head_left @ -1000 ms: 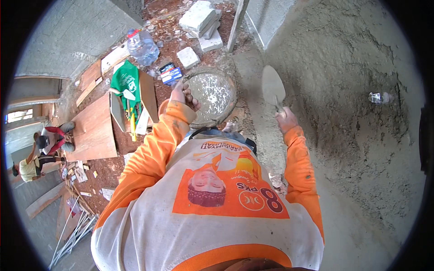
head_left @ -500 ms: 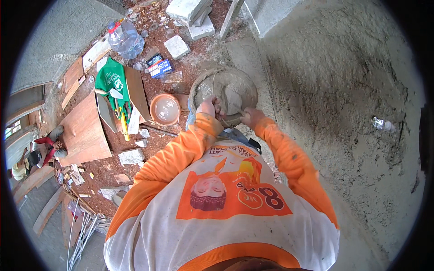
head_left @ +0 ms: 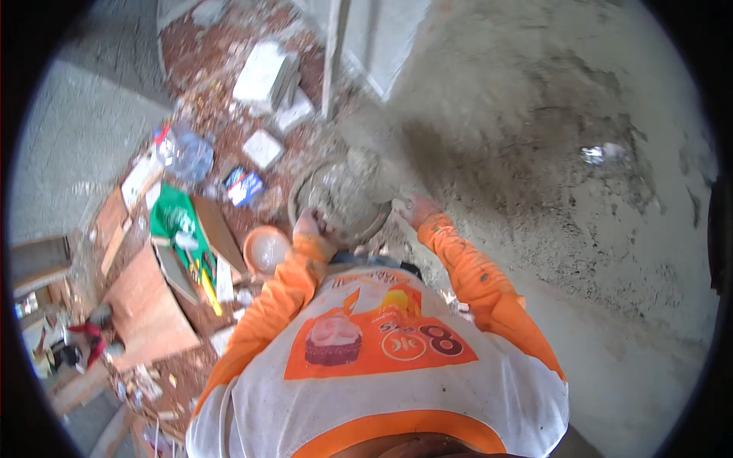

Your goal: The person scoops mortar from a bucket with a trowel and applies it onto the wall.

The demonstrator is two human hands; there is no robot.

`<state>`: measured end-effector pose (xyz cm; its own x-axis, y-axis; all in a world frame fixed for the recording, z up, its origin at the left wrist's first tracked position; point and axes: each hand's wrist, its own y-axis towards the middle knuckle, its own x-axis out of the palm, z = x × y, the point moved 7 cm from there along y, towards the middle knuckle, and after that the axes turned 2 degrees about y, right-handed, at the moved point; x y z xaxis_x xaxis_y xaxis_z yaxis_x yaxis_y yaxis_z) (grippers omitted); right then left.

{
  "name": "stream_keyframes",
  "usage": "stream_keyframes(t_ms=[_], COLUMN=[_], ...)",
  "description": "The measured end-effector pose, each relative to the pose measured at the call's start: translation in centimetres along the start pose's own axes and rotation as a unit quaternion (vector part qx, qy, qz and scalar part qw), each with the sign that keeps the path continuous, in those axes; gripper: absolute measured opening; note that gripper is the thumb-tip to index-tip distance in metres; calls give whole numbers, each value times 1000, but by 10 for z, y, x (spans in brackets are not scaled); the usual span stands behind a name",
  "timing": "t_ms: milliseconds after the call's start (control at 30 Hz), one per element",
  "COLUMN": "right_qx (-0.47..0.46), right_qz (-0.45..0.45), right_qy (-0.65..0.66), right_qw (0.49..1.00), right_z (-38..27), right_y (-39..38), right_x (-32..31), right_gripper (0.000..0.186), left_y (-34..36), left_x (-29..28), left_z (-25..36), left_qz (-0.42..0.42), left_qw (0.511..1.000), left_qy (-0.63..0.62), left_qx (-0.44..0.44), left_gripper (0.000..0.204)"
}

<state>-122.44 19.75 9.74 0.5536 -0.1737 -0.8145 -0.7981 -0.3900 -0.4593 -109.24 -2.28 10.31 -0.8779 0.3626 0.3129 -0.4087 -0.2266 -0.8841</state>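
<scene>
one mortar pan, one orange bowl, one bottle

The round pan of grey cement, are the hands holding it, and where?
Yes. Both hands grip the pan by its rim: the left hand on the near left edge, the right hand on the right edge.

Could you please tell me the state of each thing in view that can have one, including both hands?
mortar pan: upright, holding grey mortar
left hand: on the pan's near rim
right hand: at the pan's right rim; grip too blurred to tell
orange bowl: upright on the ground, apart from the pan
plastic bottle: lying on its side
</scene>
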Motion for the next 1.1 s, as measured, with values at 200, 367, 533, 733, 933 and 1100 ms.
stream_keyframes(t_ms=[200,367,533,733,933,1100], right_qx=[-15,-287,-347,-141,-48,-116], right_qz=[126,170,-197,482,290,-88], right_qy=[-34,22,154,574,491,-86], right_qw=[991,942,904,647,820,986], right_z=[-60,-143,-150,40,28,-7], right_y=[5,-79,-112,-118,-58,-9], right_x=[-125,-252,-308,-451,-230,-32], right_gripper=[33,28,30,14,14,24], left_y=[28,17,22,26,15,-7], left_x=[-30,-24,-27,-26,-21,0], left_z=[-13,-18,-21,-23,-19,-12], left_qz=[-33,14,40,9,8,-12], left_qw=[999,1000,999,999,1000,1000], left_qy=[-19,17,33,8,0,-6], left_qx=[-5,1,3,-30,-5,15], left_gripper=[28,29,31,33,30,30])
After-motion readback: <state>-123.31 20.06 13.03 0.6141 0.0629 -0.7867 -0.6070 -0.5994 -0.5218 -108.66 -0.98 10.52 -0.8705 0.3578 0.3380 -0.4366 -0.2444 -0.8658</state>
